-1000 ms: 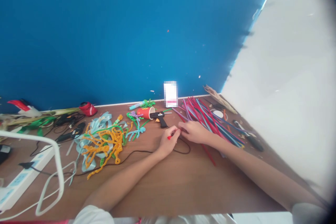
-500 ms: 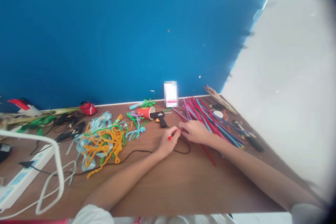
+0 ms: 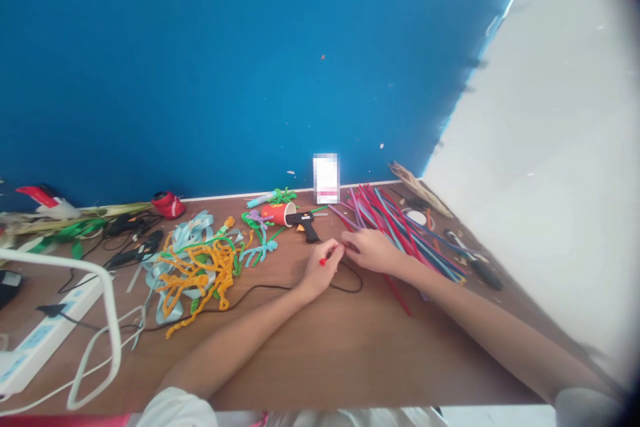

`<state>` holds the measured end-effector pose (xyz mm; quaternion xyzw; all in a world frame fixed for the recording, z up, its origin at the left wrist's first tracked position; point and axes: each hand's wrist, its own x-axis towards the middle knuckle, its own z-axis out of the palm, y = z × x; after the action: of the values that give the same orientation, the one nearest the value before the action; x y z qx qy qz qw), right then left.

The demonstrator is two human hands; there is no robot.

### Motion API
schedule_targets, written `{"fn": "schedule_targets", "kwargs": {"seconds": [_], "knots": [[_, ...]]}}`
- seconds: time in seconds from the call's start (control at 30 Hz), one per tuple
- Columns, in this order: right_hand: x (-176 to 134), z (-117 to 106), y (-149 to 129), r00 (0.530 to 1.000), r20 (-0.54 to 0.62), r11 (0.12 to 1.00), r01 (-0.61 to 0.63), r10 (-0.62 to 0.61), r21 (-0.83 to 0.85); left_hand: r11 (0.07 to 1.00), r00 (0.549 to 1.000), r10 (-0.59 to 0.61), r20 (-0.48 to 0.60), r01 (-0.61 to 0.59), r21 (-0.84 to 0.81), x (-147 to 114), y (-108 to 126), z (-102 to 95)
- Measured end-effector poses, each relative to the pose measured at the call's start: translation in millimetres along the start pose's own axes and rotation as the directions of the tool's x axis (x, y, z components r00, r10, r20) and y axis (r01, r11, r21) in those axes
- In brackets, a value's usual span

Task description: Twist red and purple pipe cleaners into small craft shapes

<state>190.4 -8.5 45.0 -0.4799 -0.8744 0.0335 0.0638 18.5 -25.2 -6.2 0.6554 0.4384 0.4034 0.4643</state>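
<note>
My left hand (image 3: 320,269) is closed in a pinch over the middle of the table, with a short red pipe cleaner (image 3: 323,261) poking out between its fingers. Fingertip to fingertip beside it, my right hand (image 3: 371,251) is also closed; whatever its fingers pinch is hidden or too small to name. Just beyond the hands lies a black glue gun (image 3: 307,225), its nozzle resting by a tipped red paper cup (image 3: 278,214). A bundle of red, purple and blue pipe cleaners (image 3: 395,227) lies beside and partly behind my right hand and forearm.
To the left spreads a tangle of orange pipe cleaners (image 3: 200,273) and light blue ribbon (image 3: 173,310). A power strip (image 3: 55,330) and a white bent tube (image 3: 113,320) stand farther left. A black cable (image 3: 245,295) crosses the table. A black-handled tool (image 3: 485,273) lies at right.
My hands stay almost in the same place, with the fingertips shifting slightly. The red piece still shows in my left hand.
</note>
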Motion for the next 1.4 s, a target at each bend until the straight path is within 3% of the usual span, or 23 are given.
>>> {"fn": "schedule_targets", "kwargs": {"seconds": [1.4], "knots": [[1.1, 6.2, 2.2, 0.999, -0.015, 0.999, 0.031, -0.03, 0.043, 1.0, 1.0, 0.005, 0.006, -0.005, 0.018, 1.0, -2.8, 1.1]]}}
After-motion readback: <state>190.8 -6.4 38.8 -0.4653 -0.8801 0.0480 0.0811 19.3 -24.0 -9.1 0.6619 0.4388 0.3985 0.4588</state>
